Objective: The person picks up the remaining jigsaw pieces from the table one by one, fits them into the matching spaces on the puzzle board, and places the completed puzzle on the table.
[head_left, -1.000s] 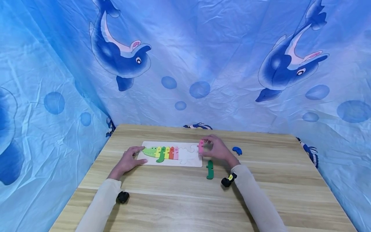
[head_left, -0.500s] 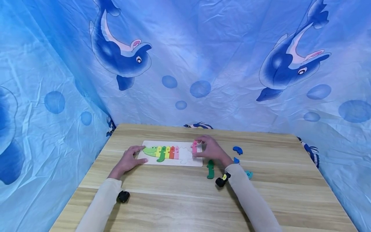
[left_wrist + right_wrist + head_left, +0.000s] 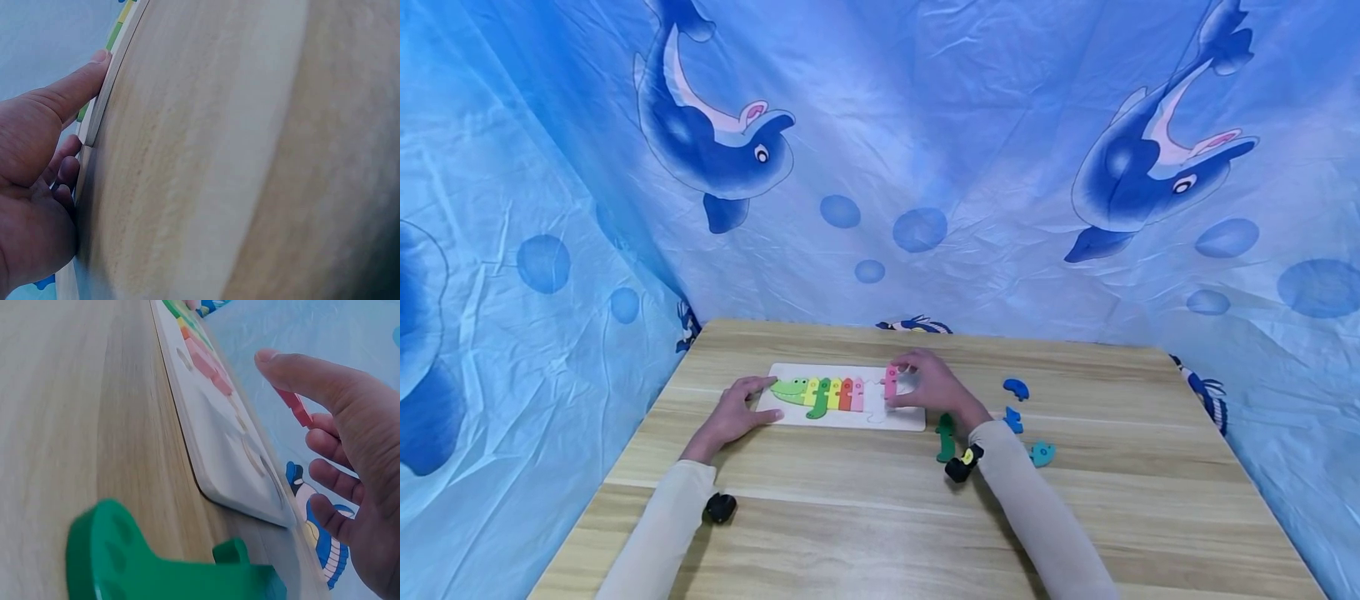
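In the head view a white puzzle board [image 3: 850, 422] lies on the table. A crocodile's green head [image 3: 789, 389] and several coloured body pieces fill its left part; bare outlined recess shows on the right. My left hand [image 3: 735, 414] holds the board's left end, thumb at the near corner and index finger at the far one. My right hand [image 3: 934, 385] pinches a pink puzzle piece [image 3: 891, 382] between thumb and fingers over the recess. The right wrist view shows this pink piece [image 3: 295, 407] raised above the board, partly hidden by the thumb.
A dark green leg piece [image 3: 945, 440] lies just right of the board, near the right wrist. Two blue pieces [image 3: 1016, 389] [image 3: 1013, 419] and a teal piece [image 3: 1042, 453] lie farther right. A blue dolphin-print curtain [image 3: 880, 167] hangs behind the wooden table [image 3: 850, 525].
My right hand has carried the pink piece leftward from the board's right edge to over the recess. The arm's shift uncovers a small blue piece and the teal piece. My left hand stays put.
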`<state>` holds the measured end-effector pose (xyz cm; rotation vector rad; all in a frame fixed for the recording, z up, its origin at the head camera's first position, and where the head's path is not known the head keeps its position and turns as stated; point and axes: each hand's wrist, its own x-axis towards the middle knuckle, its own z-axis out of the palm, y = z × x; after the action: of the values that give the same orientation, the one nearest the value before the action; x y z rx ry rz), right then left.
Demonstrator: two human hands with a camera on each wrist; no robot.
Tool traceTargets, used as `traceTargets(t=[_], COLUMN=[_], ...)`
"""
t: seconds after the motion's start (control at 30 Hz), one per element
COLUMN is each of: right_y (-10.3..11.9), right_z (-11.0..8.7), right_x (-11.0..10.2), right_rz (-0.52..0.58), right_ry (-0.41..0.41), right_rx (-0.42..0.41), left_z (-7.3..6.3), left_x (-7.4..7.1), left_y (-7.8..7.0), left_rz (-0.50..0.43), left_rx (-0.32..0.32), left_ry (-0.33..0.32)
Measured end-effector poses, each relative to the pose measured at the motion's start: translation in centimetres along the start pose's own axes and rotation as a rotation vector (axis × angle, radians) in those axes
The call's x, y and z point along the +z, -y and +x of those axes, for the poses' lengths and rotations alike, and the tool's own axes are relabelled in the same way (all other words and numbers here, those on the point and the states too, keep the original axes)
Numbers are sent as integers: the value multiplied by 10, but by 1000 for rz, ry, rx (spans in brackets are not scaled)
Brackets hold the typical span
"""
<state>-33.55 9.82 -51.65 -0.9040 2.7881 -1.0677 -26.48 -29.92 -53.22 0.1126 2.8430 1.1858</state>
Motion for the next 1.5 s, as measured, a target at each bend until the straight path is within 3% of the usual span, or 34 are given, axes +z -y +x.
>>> traceTargets(t=[0.73, 1.5], right_y=[17, 18], right_z=[14, 17], right_x=[21, 32], right_rz=[-7, -52], right_ry=[24, 44], right_rx=[-22, -3], left_z=[1, 1], left_x=[-2, 0], left_y=[0, 2], left_rz=[-15, -9], left_rx=[2, 11], left_ry=[-11, -9])
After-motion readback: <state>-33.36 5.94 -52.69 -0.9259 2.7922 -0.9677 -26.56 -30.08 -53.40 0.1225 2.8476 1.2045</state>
